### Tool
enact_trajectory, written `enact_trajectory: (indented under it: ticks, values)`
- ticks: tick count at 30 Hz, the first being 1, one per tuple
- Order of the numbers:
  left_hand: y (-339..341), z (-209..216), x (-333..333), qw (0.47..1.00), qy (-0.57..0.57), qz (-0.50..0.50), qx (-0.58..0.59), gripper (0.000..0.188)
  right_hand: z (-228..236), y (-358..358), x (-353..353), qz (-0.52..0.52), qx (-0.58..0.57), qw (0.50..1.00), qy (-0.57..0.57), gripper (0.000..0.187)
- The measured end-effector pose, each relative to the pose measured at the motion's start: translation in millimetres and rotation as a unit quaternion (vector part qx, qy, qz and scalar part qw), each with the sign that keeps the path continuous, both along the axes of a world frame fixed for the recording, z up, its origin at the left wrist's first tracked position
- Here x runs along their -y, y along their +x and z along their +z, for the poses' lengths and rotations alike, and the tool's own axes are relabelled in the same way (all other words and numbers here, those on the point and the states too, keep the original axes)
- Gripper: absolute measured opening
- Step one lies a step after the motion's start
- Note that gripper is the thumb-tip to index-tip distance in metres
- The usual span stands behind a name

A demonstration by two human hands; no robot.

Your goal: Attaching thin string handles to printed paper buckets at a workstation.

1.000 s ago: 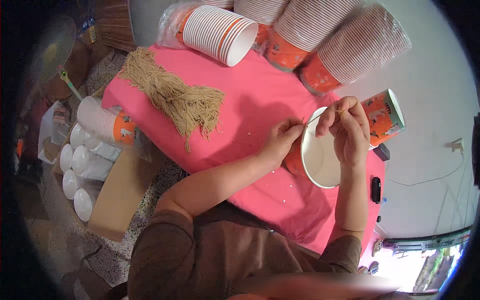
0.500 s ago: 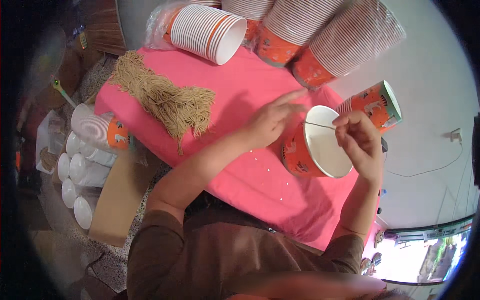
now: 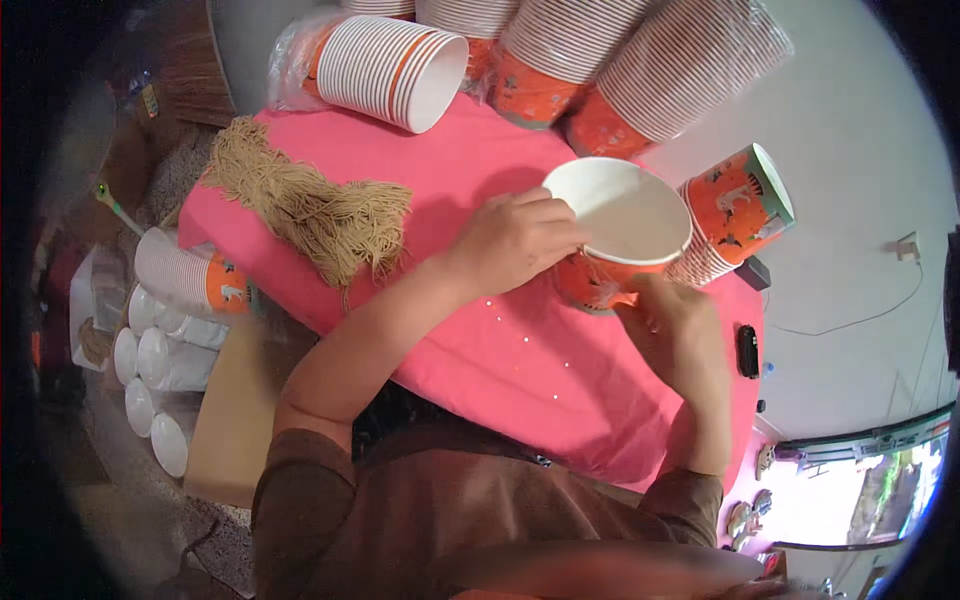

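Left hand point(image 3: 520, 240) grasping paper bucket point(image 3: 640, 222) at rim; right hand point(image 3: 675, 325) against its near side, grip can't tell.

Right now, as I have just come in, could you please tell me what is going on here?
A person is handling a tub: the left hand is at its rim, the right hand at its near side. Yarn lies to the left on the pink cloth, with stacked tubs at the back.

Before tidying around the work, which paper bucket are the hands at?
The lone orange bucket between left hand and right hand; the others sit in stacks.
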State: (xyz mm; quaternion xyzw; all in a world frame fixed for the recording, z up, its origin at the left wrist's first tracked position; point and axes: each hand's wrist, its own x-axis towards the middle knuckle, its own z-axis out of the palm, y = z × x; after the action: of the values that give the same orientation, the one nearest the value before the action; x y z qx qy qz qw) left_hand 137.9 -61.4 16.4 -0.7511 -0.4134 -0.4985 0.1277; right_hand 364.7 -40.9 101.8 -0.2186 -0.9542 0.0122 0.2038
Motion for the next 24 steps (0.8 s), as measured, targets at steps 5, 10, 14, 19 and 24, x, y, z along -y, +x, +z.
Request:
enact_trajectory:
  ticks: [5,10,14,19,24]
  values:
    - [18,-7,6,0.994,-0.068,-0.006,0.085,0.017,-21,-4,7,0.016,0.066,0.997,0.029,0.018]
    - [43,-9,16,0.968,-0.065,0.026,0.242,0.01,-43,-3,-4,0.032,-0.049,0.998,0.031,0.011]
    - [53,-34,15,0.899,-0.232,-0.101,0.358,0.012,-52,4,-5,0.03,-0.088,0.995,0.03,0.016]
    - [60,-29,6,0.607,-0.505,-0.294,0.539,0.018,-54,10,-1,0.02,-0.085,0.996,0.026,0.015]
    - [72,-34,9,0.479,-0.507,-0.318,0.642,0.011,-56,14,2,0.029,-0.067,0.997,0.038,0.016]
